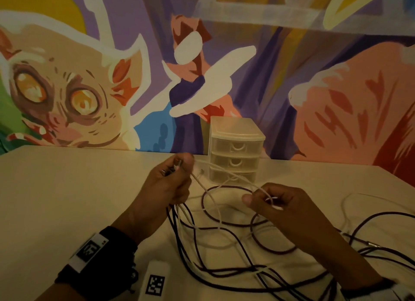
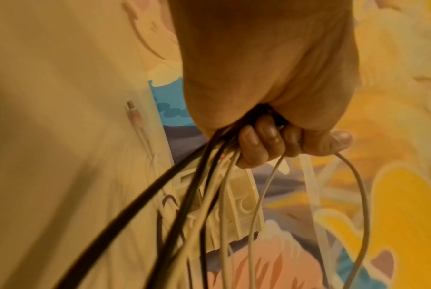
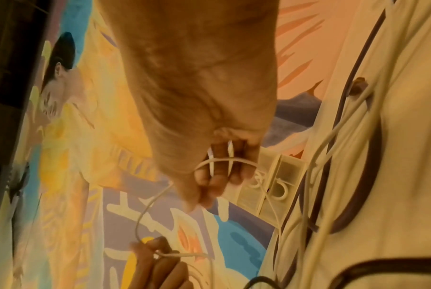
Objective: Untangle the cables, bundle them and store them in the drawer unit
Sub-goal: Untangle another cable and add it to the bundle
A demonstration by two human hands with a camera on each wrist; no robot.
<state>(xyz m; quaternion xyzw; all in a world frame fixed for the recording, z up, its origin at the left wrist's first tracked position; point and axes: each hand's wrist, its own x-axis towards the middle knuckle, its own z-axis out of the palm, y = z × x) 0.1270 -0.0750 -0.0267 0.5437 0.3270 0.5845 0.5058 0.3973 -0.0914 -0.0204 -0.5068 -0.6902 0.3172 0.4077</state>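
Tangled dark cables (image 1: 235, 240) and white cables (image 1: 215, 213) sprawl over the near worktop (image 1: 67, 188).
Left hand (image 1: 170, 184) is fisted round a gathered sheaf of plug ends, raised above the worktop; right hand (image 1: 276, 205) pinches a white loop just beside it. Drawer unit (image 1: 235, 148) stands behind, all drawers closed. Judged best: keep the sheaf firm, feed the loop through slowly, one strand at a time, never yanking a knot tight.
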